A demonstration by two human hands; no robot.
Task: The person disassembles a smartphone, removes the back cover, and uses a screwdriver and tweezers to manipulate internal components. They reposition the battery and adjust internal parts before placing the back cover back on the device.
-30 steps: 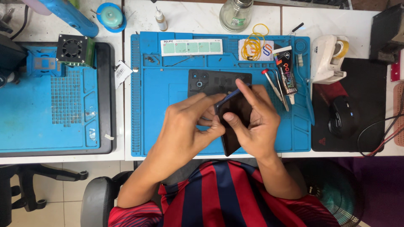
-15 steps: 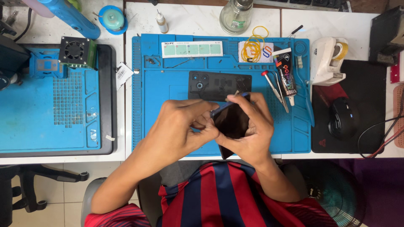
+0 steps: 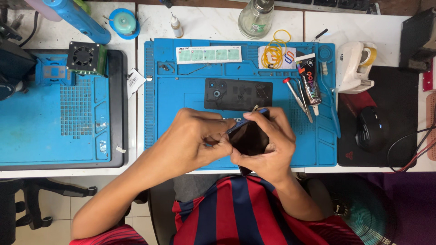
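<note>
Head view: your right hand [image 3: 268, 145] is wrapped around a dark phone [image 3: 249, 139], fingers curled over its far edge and thumb along the near side, clamped on the device. The phone is held tilted above the near edge of the blue work mat [image 3: 181, 95], just in front of your torso.

Your left hand [image 3: 195, 140] is closed on a thin blue pry tool [image 3: 240, 123]. Its fingertips pinch the tool where it meets the upper left edge of the phone. The two hands touch each other at that point.

On the mat, just beyond your hands, lies a separate dark back cover [image 3: 238, 94] with camera openings, flat and apart from the phone. To the right of it lie a red-capped screwdriver [image 3: 293, 93] and a black glue tube [image 3: 310, 81], side by side. A bundle of yellow rubber bands [image 3: 277, 49] sits at the far edge of the mat, next to a white strip with green pads [image 3: 208, 54].

Beyond the mat stands a glass bottle [image 3: 256, 18]. To the right you have a white tape dispenser [image 3: 356, 66] and a black mouse [image 3: 370, 134] on a dark pad [image 3: 399, 113]. To the left, a second blue mat [image 3: 50, 122] carries a small black fan unit [image 3: 85, 56].
</note>
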